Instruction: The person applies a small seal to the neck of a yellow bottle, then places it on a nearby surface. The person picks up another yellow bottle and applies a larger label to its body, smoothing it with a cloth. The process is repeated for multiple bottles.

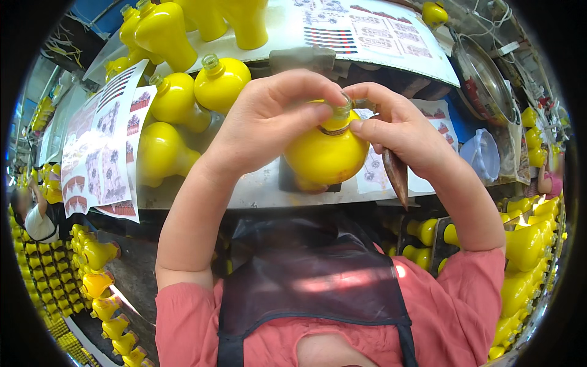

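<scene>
A round glossy yellow bottle (pixel 327 156) with a clear glass neck is in front of me, above a dark block at the table's front edge. Around the base of its neck runs a thin patterned band (pixel 334 131). My left hand (pixel 275 116) curls over the neck from the left, thumb and forefinger closed at it. From the right, my right hand (pixel 397 125) presses thumb and fingertips against the neck and band. A brown pointed tool (pixel 396 177) hangs, tip down, from its curled lower fingers. The fingers partly hide the bottle's neck.
Several yellow bottles (pixel 221 84) stand or lie at the left and back. Printed sheets (pixel 101 147) lean at the left; more lie on the raised white shelf (pixel 422 67). A white plastic tub (pixel 481 154) sits right. Racks of yellow bottles (pixel 520 263) flank me; another person is far left.
</scene>
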A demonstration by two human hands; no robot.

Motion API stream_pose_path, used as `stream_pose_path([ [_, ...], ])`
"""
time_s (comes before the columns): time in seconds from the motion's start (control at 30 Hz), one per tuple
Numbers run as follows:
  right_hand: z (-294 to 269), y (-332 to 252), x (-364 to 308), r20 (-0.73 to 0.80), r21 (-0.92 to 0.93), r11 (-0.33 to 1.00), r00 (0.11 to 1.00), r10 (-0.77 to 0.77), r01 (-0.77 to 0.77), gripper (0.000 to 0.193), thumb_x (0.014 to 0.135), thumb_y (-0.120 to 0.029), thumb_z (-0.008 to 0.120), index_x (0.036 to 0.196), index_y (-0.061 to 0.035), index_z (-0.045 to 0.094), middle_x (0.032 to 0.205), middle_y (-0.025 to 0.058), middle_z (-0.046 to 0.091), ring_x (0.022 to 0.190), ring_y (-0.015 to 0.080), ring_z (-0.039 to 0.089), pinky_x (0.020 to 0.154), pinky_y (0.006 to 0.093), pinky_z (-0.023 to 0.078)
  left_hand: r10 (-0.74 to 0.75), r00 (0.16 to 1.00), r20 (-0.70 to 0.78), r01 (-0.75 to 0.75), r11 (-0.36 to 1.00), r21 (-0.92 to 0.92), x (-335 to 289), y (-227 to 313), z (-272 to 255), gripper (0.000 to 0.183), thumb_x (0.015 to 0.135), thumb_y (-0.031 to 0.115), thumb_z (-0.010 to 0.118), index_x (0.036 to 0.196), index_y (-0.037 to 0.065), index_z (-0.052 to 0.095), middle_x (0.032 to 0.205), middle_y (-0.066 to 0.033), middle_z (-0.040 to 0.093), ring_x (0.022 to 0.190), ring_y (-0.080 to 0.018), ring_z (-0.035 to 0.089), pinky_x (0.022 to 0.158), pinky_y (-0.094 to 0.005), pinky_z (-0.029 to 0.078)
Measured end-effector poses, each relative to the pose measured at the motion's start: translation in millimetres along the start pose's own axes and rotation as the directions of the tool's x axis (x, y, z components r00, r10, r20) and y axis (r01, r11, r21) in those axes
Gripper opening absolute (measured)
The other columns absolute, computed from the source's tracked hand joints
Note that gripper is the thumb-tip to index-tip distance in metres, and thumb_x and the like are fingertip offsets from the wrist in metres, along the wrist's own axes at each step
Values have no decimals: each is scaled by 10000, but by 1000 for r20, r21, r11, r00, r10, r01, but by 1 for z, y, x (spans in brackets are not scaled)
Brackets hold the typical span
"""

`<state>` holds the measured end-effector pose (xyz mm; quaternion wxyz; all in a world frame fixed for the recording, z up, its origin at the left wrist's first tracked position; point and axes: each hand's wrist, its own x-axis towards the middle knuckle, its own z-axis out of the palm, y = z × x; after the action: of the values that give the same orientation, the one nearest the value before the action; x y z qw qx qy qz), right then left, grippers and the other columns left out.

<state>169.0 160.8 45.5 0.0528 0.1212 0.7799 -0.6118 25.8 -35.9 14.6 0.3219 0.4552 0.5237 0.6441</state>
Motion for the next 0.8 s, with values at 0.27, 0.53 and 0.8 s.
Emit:
stream_pose_path([
  [0.27,3,14,-1,-31,185,982,999,36,-30,363,1000,-212,655,1312,-33,602,891,-13,651,727,24,536,643,190,429,24,999,39,-22,998,-60,2,3,13,84,1011,48,649,1083,19,618,1127,-73,691,1085,-142,642,1035,-310,489],
  [0.53,25,25,-17,-315,-116,957,904,-288,265,236,977,-141,685,1191,-46,714,698,-53,557,615,9,482,570,195,361,3,948,-318,30,995,99,10,1,22,142,989,37,694,1115,-7,648,1155,-129,735,988,-139,690,911,-278,568],
  [0.8,29,23,4,-401,-387,853,770,-497,349,172,917,-87,743,1064,-8,782,897,79,684,608,87,613,579,235,461,-57,878,-476,73,997,15,14,-3,22,165,990,67,706,1130,-10,668,1131,-147,747,965,-153,706,893,-287,576],
])
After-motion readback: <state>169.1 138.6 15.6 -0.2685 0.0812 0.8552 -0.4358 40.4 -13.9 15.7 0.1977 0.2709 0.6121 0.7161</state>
